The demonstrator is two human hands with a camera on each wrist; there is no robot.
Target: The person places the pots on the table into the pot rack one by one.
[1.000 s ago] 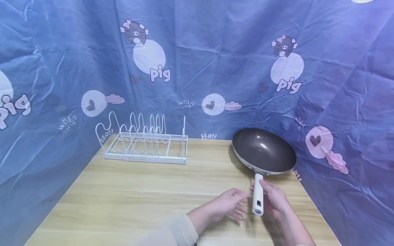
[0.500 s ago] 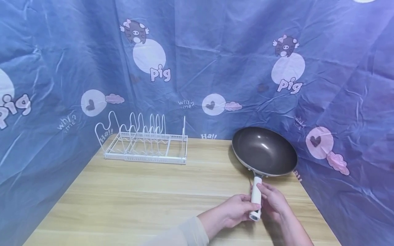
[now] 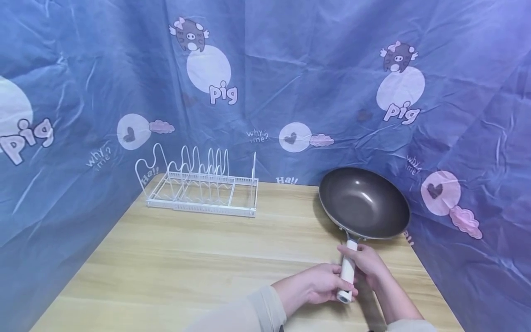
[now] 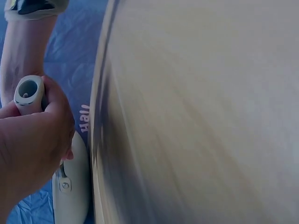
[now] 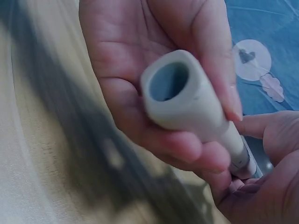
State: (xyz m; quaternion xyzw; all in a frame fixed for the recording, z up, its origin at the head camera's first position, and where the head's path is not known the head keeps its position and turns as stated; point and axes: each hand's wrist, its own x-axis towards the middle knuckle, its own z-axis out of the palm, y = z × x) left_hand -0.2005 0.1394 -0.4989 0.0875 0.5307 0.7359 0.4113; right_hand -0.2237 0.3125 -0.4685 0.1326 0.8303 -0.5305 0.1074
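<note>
one left hand (image 3: 323,283), at the lower right of the frame, curls round the end of a white handle (image 3: 348,269); just above it the right hand (image 3: 369,262) holds that handle too, thumb across the top. the dark frying pan (image 3: 365,203) is farther up, at the right of the frame, over a wooden table (image 3: 186,258); whether its base touches, i cannot tell. a white rack (image 3: 203,210) stands left of centre, against a blue cloth (image 3: 269,78).
</note>
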